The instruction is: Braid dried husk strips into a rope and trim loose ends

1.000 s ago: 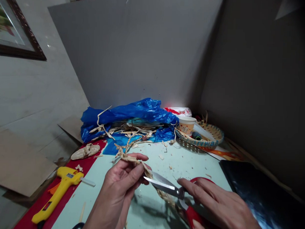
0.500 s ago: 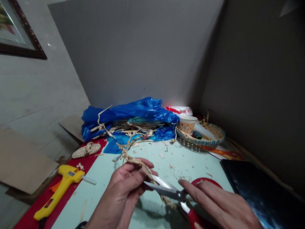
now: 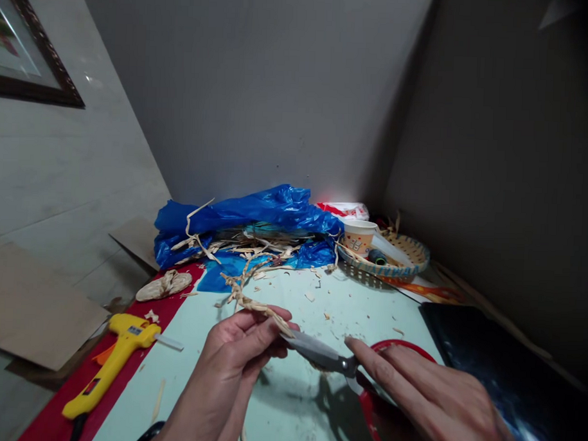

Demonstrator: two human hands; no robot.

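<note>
My left hand (image 3: pixel 236 360) pinches a braided straw cord (image 3: pixel 257 307) between thumb and fingers, above the middle of the table. From there the cord runs away towards a knotted, branching part further back. My right hand (image 3: pixel 437 396) grips a pair of scissors (image 3: pixel 323 354) with red handles. Their blades look closed together, with the tips against the cord just beside my left fingertips. Past the blades, most of the cord is hidden; a small bit shows under them.
A yellow glue gun (image 3: pixel 113 362) and a small straw slipper (image 3: pixel 164 285) lie on the left. Behind are a blue plastic bag (image 3: pixel 256 209) with loose straw and a woven basket (image 3: pixel 415 254) holding a paper cup (image 3: pixel 360 235). A dark flat panel (image 3: pixel 482 356) lies at right.
The scissor blades, apart around the cord before, have come together. The length of cord that hung to the right beneath them has mostly gone from sight.
</note>
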